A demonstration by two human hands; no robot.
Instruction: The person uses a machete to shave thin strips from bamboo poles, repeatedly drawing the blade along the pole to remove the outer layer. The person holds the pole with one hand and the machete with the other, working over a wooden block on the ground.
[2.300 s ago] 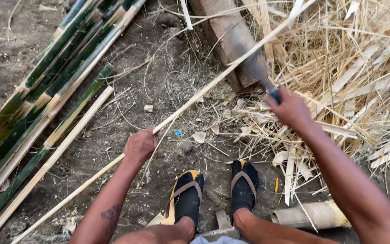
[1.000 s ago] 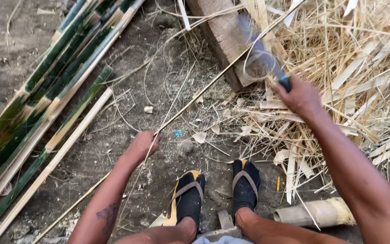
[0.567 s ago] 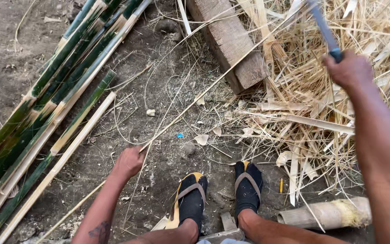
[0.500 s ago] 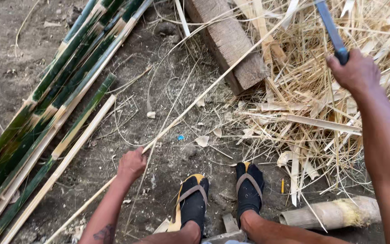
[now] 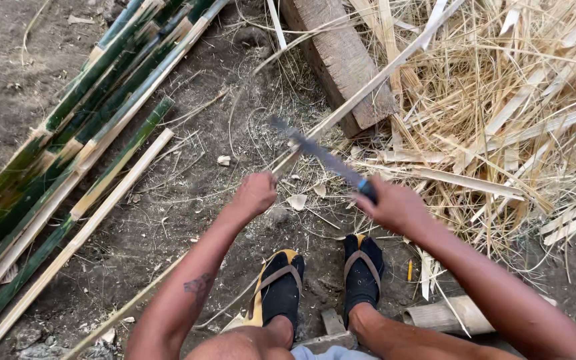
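My left hand grips a long pale bamboo strip that runs from the lower left up to the upper right across the wooden block. Gripped in my right hand is a knife with a blue handle and a long dark blade. The blade reaches up and left and meets the strip just beyond my left hand. Both of my feet in black and yellow sandals rest on the dirt below the hands.
A row of split green bamboo poles lies on the dirt at the left. A heap of pale bamboo shavings and slivers fills the right side. A short bamboo tube lies by my right leg.
My right hand, raised high at the upper right with the knife, has swung down and left so the blade meets the strip. My left hand slid up the strip.
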